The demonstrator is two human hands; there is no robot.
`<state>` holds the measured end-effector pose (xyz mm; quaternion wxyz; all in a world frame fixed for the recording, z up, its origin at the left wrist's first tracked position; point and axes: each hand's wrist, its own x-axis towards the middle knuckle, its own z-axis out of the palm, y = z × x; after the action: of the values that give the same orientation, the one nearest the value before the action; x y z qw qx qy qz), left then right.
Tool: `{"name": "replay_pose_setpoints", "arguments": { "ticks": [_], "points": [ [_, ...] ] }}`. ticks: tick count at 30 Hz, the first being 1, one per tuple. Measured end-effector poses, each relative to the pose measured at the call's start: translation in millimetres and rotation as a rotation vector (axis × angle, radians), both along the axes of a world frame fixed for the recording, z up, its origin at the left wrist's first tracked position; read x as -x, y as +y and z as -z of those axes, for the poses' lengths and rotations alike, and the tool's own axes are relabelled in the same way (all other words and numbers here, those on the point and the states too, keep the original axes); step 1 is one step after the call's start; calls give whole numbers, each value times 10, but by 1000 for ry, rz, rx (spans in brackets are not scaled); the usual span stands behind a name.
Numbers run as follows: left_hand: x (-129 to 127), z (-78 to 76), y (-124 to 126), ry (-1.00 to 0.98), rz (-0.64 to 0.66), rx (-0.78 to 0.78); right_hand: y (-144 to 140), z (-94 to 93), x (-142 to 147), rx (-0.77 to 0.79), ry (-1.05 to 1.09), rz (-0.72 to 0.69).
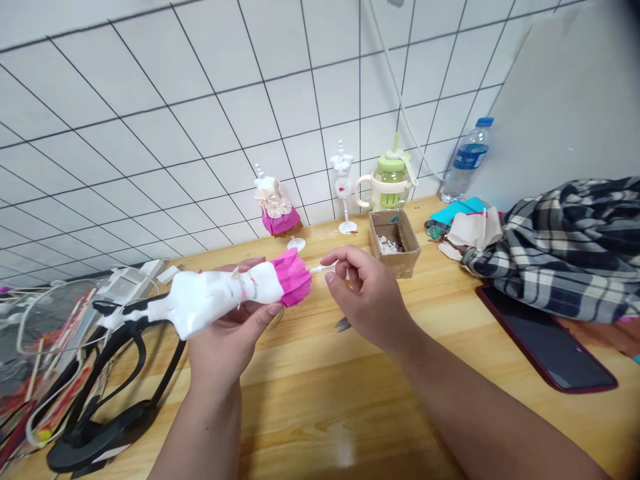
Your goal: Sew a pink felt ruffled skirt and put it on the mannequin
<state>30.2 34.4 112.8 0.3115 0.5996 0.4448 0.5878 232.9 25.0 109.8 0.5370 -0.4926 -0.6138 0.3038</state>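
My left hand (227, 337) is closed around a small white mannequin figure (220, 297) with a pink ruffled paper skirt (295, 277), held sideways above the wooden table (320, 400). My right hand (363, 293) pinches the thin white stand rod (323, 269) poking out past the skirt, thumb and forefinger closed on it, other fingers loose. To do this well I'd judge: grip the torso firm, don't crush the ruffles, keep the rod in line with the body.

Left of me, a black stand (100, 427) and tangled cables, hard to sort out. Behind, a cardboard box (397, 243) of scraps, plaid cloth (565, 247), dark phone (545, 340). At the tiled wall: a dressed mannequin (275, 207), a bare one (343, 180), green cup (390, 180), water bottle (465, 160).

The figure's head end blurs into the stand; the rod's joint is hidden under the skirt.
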Motion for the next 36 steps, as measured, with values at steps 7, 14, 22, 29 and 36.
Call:
{"name": "replay_pose_setpoints", "arguments": {
  "ticks": [7,14,22,29,36],
  "points": [
    [125,-131,0,44,132,146,41,72,-52,-85,-610,-296],
    [192,-142,54,-155,324,250,-14,73,91,96,-634,-282],
    [111,-100,25,-44,2,203,-52,91,188,118,-508,-233],
    [32,-92,12,-80,10,259,-43,143,214,63,-468,-209],
    [-6,-73,16,33,-9,308,-37,210,247,24,-458,-219]
  ]
}}
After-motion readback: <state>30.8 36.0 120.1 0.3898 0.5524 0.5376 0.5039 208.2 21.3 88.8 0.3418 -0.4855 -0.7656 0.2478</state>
